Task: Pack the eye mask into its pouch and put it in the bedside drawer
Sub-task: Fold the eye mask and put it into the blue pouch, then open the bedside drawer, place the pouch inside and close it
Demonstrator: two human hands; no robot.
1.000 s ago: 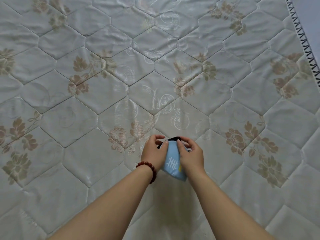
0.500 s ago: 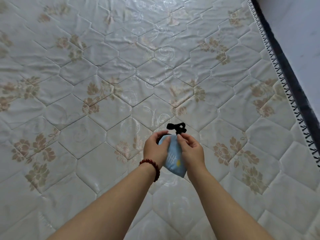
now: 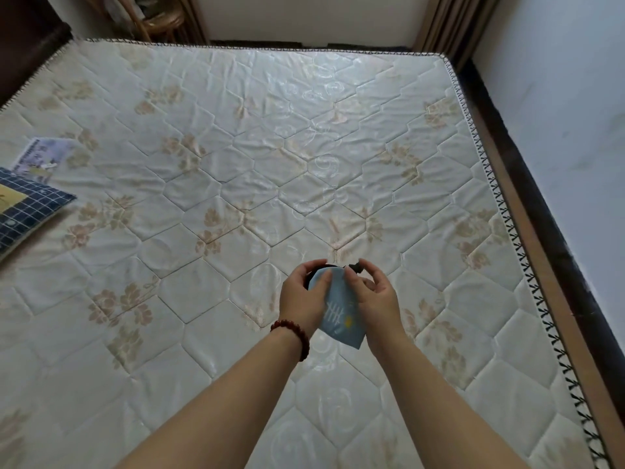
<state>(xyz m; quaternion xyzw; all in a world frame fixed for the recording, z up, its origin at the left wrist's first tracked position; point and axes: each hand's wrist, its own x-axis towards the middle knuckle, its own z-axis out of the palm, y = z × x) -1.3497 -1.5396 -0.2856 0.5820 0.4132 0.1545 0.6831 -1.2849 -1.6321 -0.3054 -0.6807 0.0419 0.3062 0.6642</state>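
A light blue pouch [image 3: 340,316] with a white fishbone print hangs between both hands above the mattress. My left hand [image 3: 302,297] grips its upper left side, and a red bead bracelet sits on that wrist. My right hand [image 3: 377,297] holds the upper right edge, fingers pinched near a black strap end [image 3: 353,266] that sticks out of the pouch mouth. A dark rim of the eye mask [image 3: 313,273] shows at the opening; the rest of the mask is hidden inside. No drawer is in view.
The quilted floral mattress [image 3: 236,184] fills the view. A dark blue checked cushion [image 3: 23,211] and a pale printed packet [image 3: 42,157] lie at the left edge. A dark bed frame [image 3: 541,211] and white wall run along the right; wicker furniture [image 3: 159,22] stands beyond the far edge.
The view has tilted up, showing the whole bed and far wall. The black strap that stuck up above the pouch now sits lower at my right fingertips. Both hands still hold the pouch.
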